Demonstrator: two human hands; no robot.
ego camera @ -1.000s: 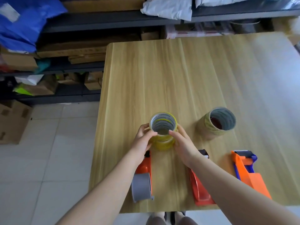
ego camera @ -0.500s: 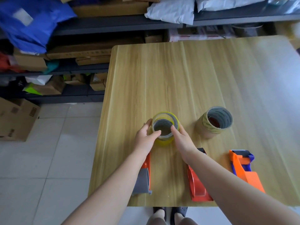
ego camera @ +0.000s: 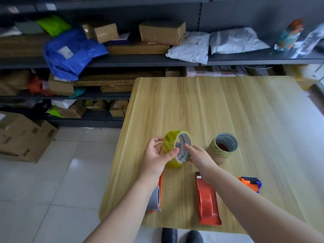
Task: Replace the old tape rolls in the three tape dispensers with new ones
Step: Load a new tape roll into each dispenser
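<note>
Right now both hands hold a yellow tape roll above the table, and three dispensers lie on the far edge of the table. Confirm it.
Not quite. The head view shows the three dispensers on the near edge of the table, not the far one. Both hands, left hand and right hand, do hold the yellow tape roll.

Both arms are bare, with no sleeves showing up to the edge of the picture. The left hand (ego camera: 155,156) and the right hand (ego camera: 199,156) wear no gloves, rings or watch. Down below, two dark, rounded shoes (ego camera: 181,235) peek out by the table's near edge.
</note>
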